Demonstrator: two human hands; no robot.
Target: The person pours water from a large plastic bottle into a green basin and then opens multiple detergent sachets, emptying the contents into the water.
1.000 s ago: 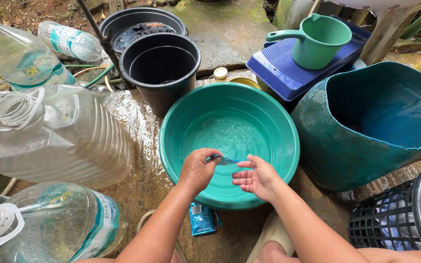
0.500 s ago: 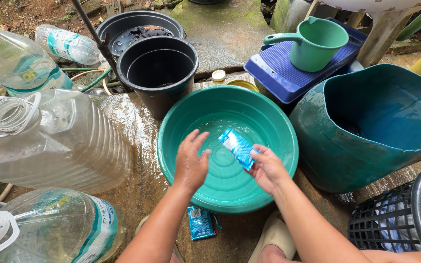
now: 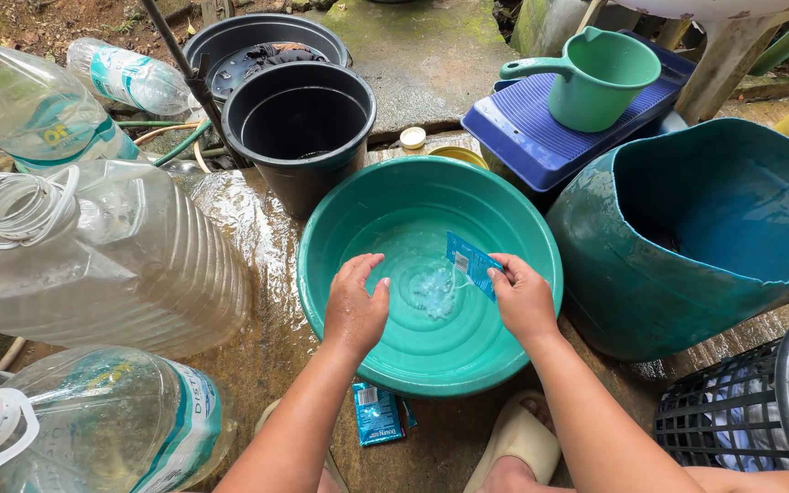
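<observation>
Half a second back the right hand [image 3: 524, 297] held the small blue sachet [image 3: 472, 263] flat and high over the bowl; now it has tipped it down, and a thin clear stream runs from its lower corner into the shallow water of the green basin [image 3: 358, 205], where a patch of froth shows near the middle. So the packet is open and emptying. Its fingers pinch the sachet by its right edge, thumb against forefinger, at about three o'clock inside the basin. The left hand [image 3: 355, 306] has dropped from mid-air to the basin's inner wall at about eight o'clock; its fingers are loosely spread and curled downward, holding nothing.

Another blue sachet [image 3: 376, 413] lies flat on the wet ground at six o'clock, just outside the rim. At eleven o'clock stands a black bucket [image 3: 300, 123], at two o'clock a green dipper [image 3: 600, 78] sits on a blue washboard [image 3: 522, 128], and at three o'clock a large teal tub [image 3: 687, 237] nearly touches the basin. Clear plastic jugs [image 3: 102, 251] crowd the nine o'clock side.
</observation>
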